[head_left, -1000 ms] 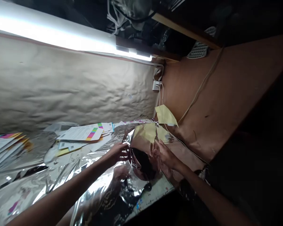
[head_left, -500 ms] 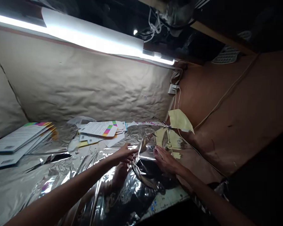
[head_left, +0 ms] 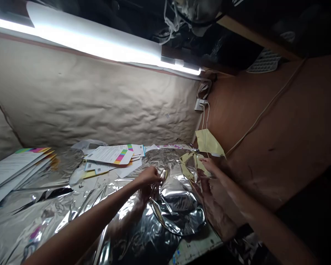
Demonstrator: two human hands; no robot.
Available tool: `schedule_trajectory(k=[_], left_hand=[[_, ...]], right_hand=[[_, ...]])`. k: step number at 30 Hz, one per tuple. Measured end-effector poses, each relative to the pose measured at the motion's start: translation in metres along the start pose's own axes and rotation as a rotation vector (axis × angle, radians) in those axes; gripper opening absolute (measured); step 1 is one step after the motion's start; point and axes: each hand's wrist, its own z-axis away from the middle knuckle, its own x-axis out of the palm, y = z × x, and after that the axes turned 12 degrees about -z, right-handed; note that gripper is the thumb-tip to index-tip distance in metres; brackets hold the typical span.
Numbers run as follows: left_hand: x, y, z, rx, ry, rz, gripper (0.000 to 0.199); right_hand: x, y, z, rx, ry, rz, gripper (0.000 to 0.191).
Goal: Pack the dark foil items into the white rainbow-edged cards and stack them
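A shiny silver foil sheet lies creased in front of me, bulging in the middle with a rounded fold at its near side. My left hand is closed on a gathered bit of this foil, thumb and fingers pressed together. Farther back and to the right, my right hand has its fingertips drawn together above the foil's far right part. What those fingers hold, if anything, is too small to make out. Yellow reflections and the hand's own mirror image show in the foil beneath it.
Printed cards with coloured stripes lie behind my left hand; another stack sits far left. A yellow paper hangs by the right wall under a power socket with cables. A tube light shines overhead.
My left hand has closed on the foil from a looser, pointing pose. My right hand has left its flat place on the foil and moved back and right. The foil between them has shifted and bulged.
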Motion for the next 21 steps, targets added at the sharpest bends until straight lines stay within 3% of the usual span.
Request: schedule_trajectory(k=[5,9,12,15,18,21], left_hand=[[-0.012,0.017,-0.004,0.106,0.007,0.318,0.048],[-0.048,0.016,-0.003,0.13,0.147,0.525,0.055],[-0.077,-0.006,0.012,0.087,0.215,0.618,0.057],[-0.089,-0.041,0.044,-0.03,0.22,0.635,0.056],[-0.08,-0.076,0.087,-0.125,0.209,0.538,0.054],[-0.063,-0.097,0.127,-0.2,0.178,0.39,0.059]], right_hand=[[-0.005,0.021,-0.069,0.061,-0.066,0.236,0.031],[0.01,0.039,-0.092,0.062,-0.098,0.387,0.031],[0.016,0.045,-0.094,0.059,-0.096,0.466,0.03],[0.015,0.043,-0.091,0.053,-0.09,0.509,0.03],[0.012,0.032,-0.088,0.03,-0.063,0.518,0.032],[0.016,0.01,-0.077,-0.068,-0.021,0.497,0.036]])
